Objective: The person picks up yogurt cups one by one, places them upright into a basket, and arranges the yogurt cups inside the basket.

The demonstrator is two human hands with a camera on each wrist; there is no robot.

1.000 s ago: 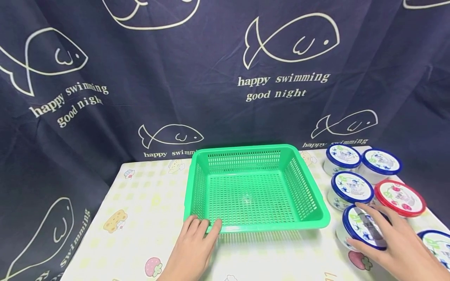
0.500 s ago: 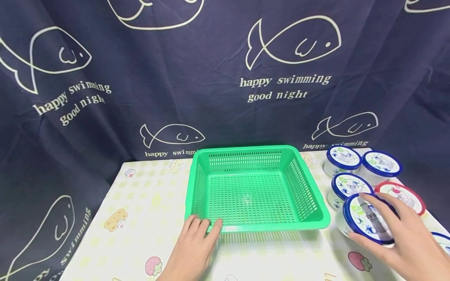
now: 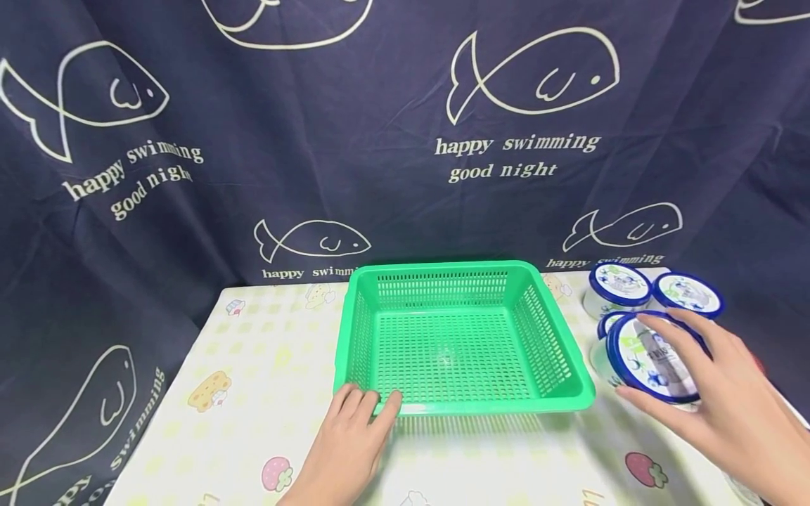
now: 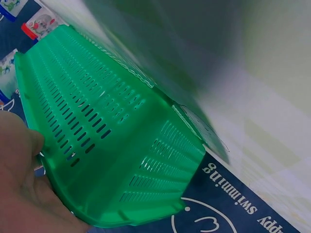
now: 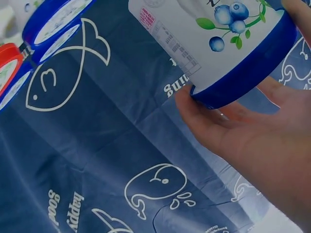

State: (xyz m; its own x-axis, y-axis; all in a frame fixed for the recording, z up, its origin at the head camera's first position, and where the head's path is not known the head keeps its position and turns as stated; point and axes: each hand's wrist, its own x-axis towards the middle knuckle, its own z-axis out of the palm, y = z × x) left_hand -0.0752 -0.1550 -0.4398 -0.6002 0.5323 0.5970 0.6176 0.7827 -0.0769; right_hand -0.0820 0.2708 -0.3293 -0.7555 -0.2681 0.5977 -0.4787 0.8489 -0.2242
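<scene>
My left hand [image 3: 348,443] grips the near left rim of a green plastic basket [image 3: 468,407], fingers over the edge. The left wrist view shows this hand [image 4: 24,179] at the basket's slotted wall [image 4: 92,116]. My right hand [image 3: 728,400] holds a white tub with a blue lid [image 3: 652,358] up off the table, thumb and fingers spread around the lid. In the right wrist view, blueberries are printed on the tub's side [image 5: 228,39]. Behind it, another blue-lidded tub [image 3: 609,323] is mostly hidden.
Two more blue-lidded tubs [image 3: 619,284] [image 3: 688,294] stand at the back right. A red-lidded tub [image 5: 7,63] is nearly hidden behind my right hand in the head view. A checked cloth [image 3: 253,393] covers the table; a dark fish-print curtain [image 3: 405,176] hangs behind.
My right hand has lifted the blue-lidded tub from the table and moved it up and away from me, over the neighbouring tub. The left hand and the basket stay in place.
</scene>
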